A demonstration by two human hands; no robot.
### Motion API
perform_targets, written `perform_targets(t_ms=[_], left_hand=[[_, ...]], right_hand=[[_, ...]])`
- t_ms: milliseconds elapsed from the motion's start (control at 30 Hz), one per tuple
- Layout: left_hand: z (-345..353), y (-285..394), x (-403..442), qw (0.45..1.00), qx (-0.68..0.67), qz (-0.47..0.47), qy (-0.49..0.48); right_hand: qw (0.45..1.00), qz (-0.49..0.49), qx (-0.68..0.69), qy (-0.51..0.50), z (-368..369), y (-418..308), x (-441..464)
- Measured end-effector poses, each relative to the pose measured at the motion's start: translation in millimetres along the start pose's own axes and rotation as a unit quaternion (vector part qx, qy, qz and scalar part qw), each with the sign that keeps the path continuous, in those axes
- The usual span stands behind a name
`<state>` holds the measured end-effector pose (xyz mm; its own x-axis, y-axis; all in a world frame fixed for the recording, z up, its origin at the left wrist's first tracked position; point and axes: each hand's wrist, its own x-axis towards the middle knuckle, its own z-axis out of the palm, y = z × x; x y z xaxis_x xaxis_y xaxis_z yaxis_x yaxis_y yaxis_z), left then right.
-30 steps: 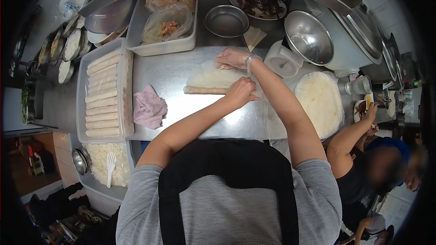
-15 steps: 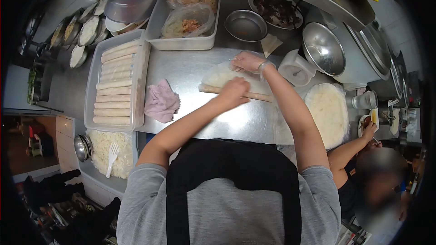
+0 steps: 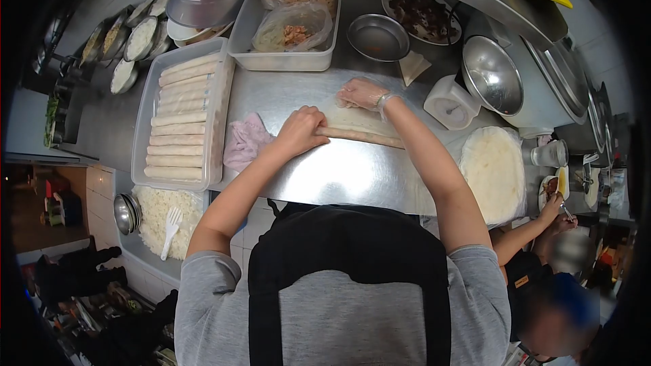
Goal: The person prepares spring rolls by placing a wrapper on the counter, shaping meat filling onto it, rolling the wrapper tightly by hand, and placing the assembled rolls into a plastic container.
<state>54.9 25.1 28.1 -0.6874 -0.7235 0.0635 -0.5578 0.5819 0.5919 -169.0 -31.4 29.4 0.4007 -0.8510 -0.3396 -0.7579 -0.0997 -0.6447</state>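
On the steel counter lies a long thin filled roll [image 3: 363,137] along the near edge of a pale, translucent wrapper sheet [image 3: 349,119]. My bare left hand [image 3: 303,131] is closed at the left end of the roll, thumb and fingers pinching it. My right hand [image 3: 361,93], in a clear plastic glove, rests above the wrapper's far part with its fingers curled in; what they hold, if anything, is hidden. A crumpled pink cloth [image 3: 247,141] lies left of my left hand. A stack of round wrapper sheets [image 3: 493,173] sits to the right of my right forearm.
A plastic tub [image 3: 220,108] of finished rolls stands at the left. Behind are a tub [image 3: 288,62] with bagged filling, a metal bowl [image 3: 378,37] and a white scale [image 3: 451,103]. A co-worker's arm [image 3: 525,234] is at the right.
My left hand has slid left from the middle of the roll to its left end. My right hand stays over the wrapper. The co-worker has shifted at the right.
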Motion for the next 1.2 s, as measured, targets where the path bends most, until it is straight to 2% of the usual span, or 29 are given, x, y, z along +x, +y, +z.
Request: perform_targets(t_ms=[233,333,433,633,767,933,1067,1133,1200], left_hand=[[13.2,3.2,11.6,0.999,0.015,-0.003,-0.043],[12.6,15.9,18.9,0.999,0.001,0.022,-0.041],[22.5,11.5,21.0,0.999,-0.001,0.021,-0.049],[31.6,23.2,29.5,0.997,-0.022,0.060,-0.037],[37.4,25.0,31.9,0.998,-0.005,0.040,-0.047],[50.2,43.7,43.8,0.996,-0.029,0.072,-0.042],[57.0,42.3,43.4,0.996,-0.016,0.079,-0.038],[56.6,47.2,46.1,0.996,-0.011,0.081,-0.036],[60.6,50.4,48.5,0.996,-0.005,0.082,-0.032]], right_hand=[[0.999,-0.007,0.032,-0.029,-3.2,0.7,-0.9],[0.999,-0.038,0.033,0.004,-0.6,3.5,-0.1],[0.999,-0.025,0.037,-0.012,0.6,8.0,4.6],[0.995,-0.008,0.090,-0.052,-1.3,11.0,8.6],[0.996,-0.015,0.062,-0.057,-6.0,9.5,5.2],[0.989,-0.021,0.115,-0.091,-3.4,22.1,15.2],[0.991,-0.029,0.090,-0.092,-8.9,14.8,5.5],[0.984,-0.034,0.153,-0.089,-6.8,14.4,4.7],[0.982,-0.038,0.154,-0.101,-8.0,16.6,7.8]])
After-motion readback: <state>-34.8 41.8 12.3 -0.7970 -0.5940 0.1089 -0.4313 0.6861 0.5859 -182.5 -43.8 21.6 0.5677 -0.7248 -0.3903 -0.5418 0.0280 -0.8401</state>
